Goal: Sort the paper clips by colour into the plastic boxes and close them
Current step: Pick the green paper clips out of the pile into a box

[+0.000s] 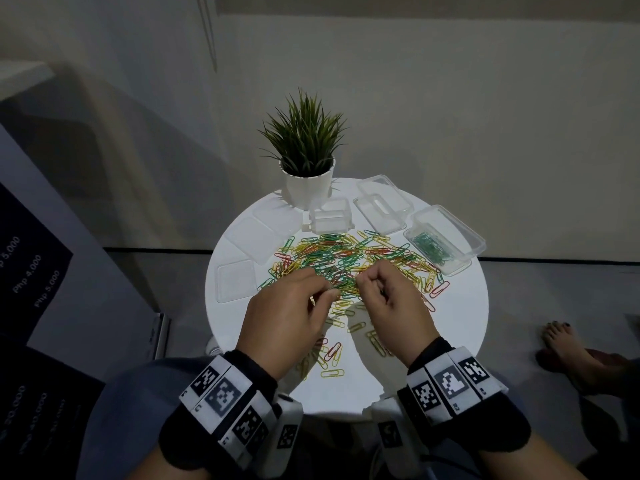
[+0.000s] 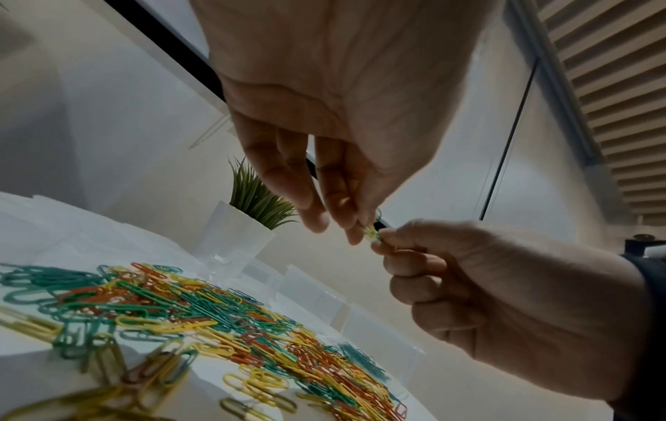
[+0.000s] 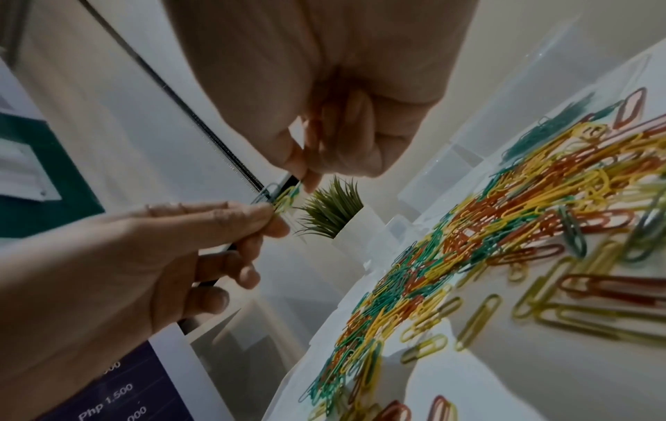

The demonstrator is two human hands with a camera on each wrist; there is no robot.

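Both our hands pinch stuck clips apart.
Our left hand [image 1: 289, 315] and right hand [image 1: 389, 306] pinch tangled paper clips [image 3: 285, 198] above the pile [image 1: 346, 261], freeing one colour for its box [image 1: 445, 245].

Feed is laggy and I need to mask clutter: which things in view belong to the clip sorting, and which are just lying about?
Part of the job:
- mixed clip pile
- box of green clips
- empty clear boxes and loose lids
- tangled clips pinched between left hand and right hand

Just lying about:
- potted plant
- price signs
- someone's foot
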